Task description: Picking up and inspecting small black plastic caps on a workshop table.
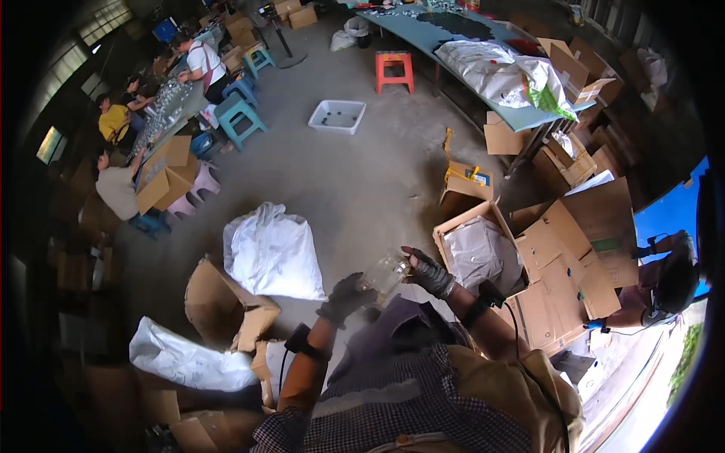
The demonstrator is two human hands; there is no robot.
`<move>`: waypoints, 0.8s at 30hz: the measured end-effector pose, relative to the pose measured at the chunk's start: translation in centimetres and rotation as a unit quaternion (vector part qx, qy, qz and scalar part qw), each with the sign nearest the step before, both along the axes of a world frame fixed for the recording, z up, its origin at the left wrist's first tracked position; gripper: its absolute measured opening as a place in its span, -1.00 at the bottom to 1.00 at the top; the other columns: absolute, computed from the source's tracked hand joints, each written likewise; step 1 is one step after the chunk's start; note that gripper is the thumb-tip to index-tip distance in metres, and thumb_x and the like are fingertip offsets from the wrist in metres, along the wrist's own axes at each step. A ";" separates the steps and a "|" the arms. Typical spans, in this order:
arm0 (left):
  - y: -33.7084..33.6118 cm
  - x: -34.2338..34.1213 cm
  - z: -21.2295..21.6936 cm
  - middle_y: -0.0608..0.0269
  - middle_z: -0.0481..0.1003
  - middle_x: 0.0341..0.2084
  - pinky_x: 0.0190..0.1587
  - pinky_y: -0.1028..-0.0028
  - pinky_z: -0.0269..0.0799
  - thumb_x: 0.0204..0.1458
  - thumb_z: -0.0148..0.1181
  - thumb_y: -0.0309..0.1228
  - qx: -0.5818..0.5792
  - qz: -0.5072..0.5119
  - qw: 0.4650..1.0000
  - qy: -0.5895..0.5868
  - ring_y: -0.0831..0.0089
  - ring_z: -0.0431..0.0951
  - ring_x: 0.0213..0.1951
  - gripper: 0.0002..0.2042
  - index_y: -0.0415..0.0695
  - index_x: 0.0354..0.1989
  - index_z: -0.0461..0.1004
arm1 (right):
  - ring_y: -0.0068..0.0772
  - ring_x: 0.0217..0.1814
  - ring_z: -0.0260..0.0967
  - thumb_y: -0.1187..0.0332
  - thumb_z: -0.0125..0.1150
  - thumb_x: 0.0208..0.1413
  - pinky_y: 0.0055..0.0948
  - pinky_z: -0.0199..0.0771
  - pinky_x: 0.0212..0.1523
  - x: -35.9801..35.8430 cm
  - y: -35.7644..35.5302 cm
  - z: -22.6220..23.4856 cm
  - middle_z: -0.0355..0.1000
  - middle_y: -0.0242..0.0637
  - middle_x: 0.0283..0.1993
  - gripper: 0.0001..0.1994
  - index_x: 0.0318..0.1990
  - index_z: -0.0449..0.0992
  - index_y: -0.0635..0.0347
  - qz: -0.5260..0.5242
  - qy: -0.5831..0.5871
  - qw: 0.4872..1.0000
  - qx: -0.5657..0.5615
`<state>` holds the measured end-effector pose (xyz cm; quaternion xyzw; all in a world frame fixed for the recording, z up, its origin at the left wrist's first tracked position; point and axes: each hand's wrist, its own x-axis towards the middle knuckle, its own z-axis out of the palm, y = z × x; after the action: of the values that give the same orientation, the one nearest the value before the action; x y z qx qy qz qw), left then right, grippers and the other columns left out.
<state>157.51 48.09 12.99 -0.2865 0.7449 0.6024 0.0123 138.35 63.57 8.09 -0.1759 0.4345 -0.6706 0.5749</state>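
Between my hands, in front of my body, is a clear see-through thing (385,275) shaped like a jar; its exact kind is hard to make out. My left hand (346,299), in a dark glove, grips its left side. On the other side my right hand (429,273), in a dark glove with bare fingertips, closes on its upper right end, where a small yellowish spot shows. An open cardboard box (483,248) lined with grey-white sheeting stands just right of my right hand. A full white sack (270,249) sits to the left of my left hand.
Cardboard pieces (555,264) lie at the right, near another person's blue-gloved hand (596,325). An open carton (215,302) and a white sack (189,359) are at left. Ahead are a white tub (337,117), a red stool (394,73) and a blue-topped table (400,24). Several people work far left.
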 end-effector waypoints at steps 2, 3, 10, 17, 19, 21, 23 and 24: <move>-4.4 -3.1 0.0 0.22 0.46 -0.41 -0.30 0.49 0.38 -0.27 0.25 -0.24 0.005 -0.035 0.999 -0.009 0.47 0.46 -0.36 -0.57 -0.20 -0.22 0.37 | -0.38 -0.01 0.20 0.13 0.11 0.03 -0.30 0.27 -0.04 -2.2 -3.1 0.6 0.19 -0.30 -0.01 -0.41 0.19 0.05 0.03 -0.025 0.022 0.999 0.009; -6.0 -4.5 -0.2 0.18 0.48 -0.40 -0.28 0.46 0.38 -0.26 0.21 -0.18 0.006 -0.059 0.998 -0.020 0.41 0.48 -0.37 -0.53 -0.18 -0.15 0.39 | -0.37 0.02 0.19 0.12 0.12 0.01 -0.29 0.26 -0.02 -3.0 -4.3 1.0 0.17 -0.28 0.03 -0.37 0.21 0.02 0.03 -0.039 0.042 0.998 0.014; -15.5 -19.4 -2.5 0.22 0.48 -0.40 -0.29 0.51 0.38 -0.26 0.23 -0.18 0.066 -0.184 0.981 0.004 0.48 0.47 -0.36 -0.54 -0.18 -0.17 0.40 | -0.16 0.10 0.15 0.58 0.18 -0.36 -0.32 0.01 0.22 -12.5 -11.4 -3.4 0.27 -0.23 -0.11 -0.53 -0.12 0.37 0.14 -0.137 0.433 0.891 -0.005; -23.3 -38.2 -2.5 0.22 0.41 -0.25 -0.19 0.49 0.38 -0.22 0.32 -0.33 0.046 -0.240 0.967 -0.075 0.50 0.41 -0.26 -0.33 -0.25 0.06 0.10 | -0.25 -0.07 0.28 0.45 0.20 -0.33 -0.30 0.09 0.19 -28.9 -19.5 -6.0 0.35 -0.31 -0.23 -0.60 -0.18 0.44 0.06 -0.128 0.598 0.787 0.078; -27.4 -41.5 -4.9 0.13 0.41 -0.21 -0.20 0.50 0.39 -0.27 0.34 -0.21 -0.052 -0.250 0.964 -0.077 0.46 0.43 -0.24 -0.25 -0.28 0.08 0.11 | -0.26 -0.18 0.32 0.38 0.24 -0.20 -0.37 0.25 0.06 -31.6 -23.6 -5.2 0.37 -0.25 -0.29 -0.58 -0.08 0.38 0.17 -0.242 0.387 0.889 0.032; -26.6 -47.4 1.3 0.12 0.49 -0.33 -0.17 0.47 0.35 -0.35 0.27 -0.04 -0.222 -0.240 0.940 -0.098 0.35 0.49 -0.24 -0.40 -0.20 -0.14 0.37 | -0.32 -0.12 0.31 0.34 0.27 -0.18 -0.40 0.30 -0.01 -36.0 -25.0 -5.7 0.36 -0.20 -0.23 -0.46 0.03 0.27 0.22 -0.249 0.400 0.877 0.094; -29.0 -51.1 2.6 0.15 0.49 -0.34 -0.19 0.48 0.36 -0.31 0.26 -0.08 -0.212 -0.238 0.940 -0.126 0.40 0.49 -0.27 -0.45 -0.18 -0.15 0.39 | -0.42 -0.05 0.25 0.35 0.30 -0.16 -0.45 0.28 0.00 -39.8 -27.5 -2.1 0.30 -0.23 -0.10 -0.38 0.10 0.17 0.20 -0.200 0.387 0.892 0.119; -30.0 -53.0 3.5 0.18 0.49 -0.35 -0.21 0.49 0.36 -0.28 0.25 -0.12 -0.155 -0.249 0.948 -0.123 0.44 0.49 -0.30 -0.50 -0.17 -0.16 0.40 | -0.52 0.01 0.19 0.35 0.32 -0.15 -0.49 0.26 0.01 -41.7 -28.5 -0.8 0.23 -0.25 0.03 -0.30 0.17 0.08 0.18 -0.146 0.368 0.906 0.149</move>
<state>104.48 18.07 16.52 -0.1627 0.8692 0.4175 0.2091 96.60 35.10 7.24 -0.2573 0.7310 -0.5619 0.2894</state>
